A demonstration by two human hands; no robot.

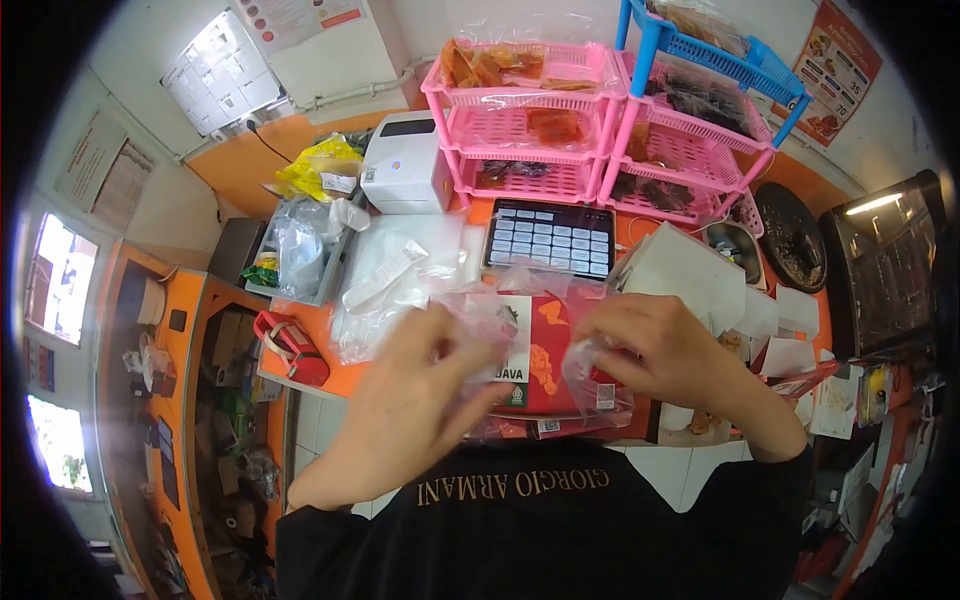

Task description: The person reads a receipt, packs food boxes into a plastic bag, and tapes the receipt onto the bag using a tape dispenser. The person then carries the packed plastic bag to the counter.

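Note:
A red printed box (545, 375) with a white panel lies at the table's front edge, inside a clear plastic bag (606, 378). My left hand (415, 385) is at the box's left side, a little blurred, its fingers bent onto the bag's film. At the right side my right hand (655, 345) has its fingers curled round a gathered part of the bag. The film bunches up above the far edge of the box, between both hands.
A tablet (549, 238) stands behind the box. Flat clear bags (400, 260) and a white label printer (405, 165) are at left, near a red stapler-like tool (292, 347). Pink racks (530, 130) hold packets. White cartons (685, 270) crowd the right.

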